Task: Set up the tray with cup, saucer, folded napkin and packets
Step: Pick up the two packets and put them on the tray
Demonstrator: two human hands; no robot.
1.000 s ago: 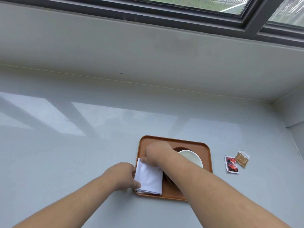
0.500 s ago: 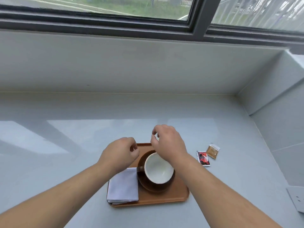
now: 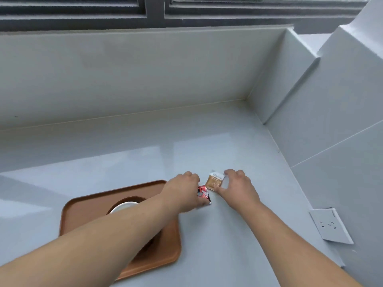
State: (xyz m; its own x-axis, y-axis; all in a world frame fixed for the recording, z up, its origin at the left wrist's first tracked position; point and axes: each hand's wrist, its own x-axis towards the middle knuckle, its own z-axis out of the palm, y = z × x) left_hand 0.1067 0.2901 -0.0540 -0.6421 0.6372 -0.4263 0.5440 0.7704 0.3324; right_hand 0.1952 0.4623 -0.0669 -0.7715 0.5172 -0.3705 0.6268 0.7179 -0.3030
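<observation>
Both hands have left the tray (image 3: 68, 212): left hand (image 3: 182, 193) closing on the red packet (image 3: 204, 193), right hand (image 3: 238, 188) pinching the brown packet (image 3: 215, 181), so packets go next.

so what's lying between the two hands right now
In the head view, two packets: a brown packet at the right hand and a red packet at the left hand, both on the counter.

Red packet (image 3: 203, 193), tan packet (image 3: 215, 181), beside tray (image 3: 165, 253)
</observation>
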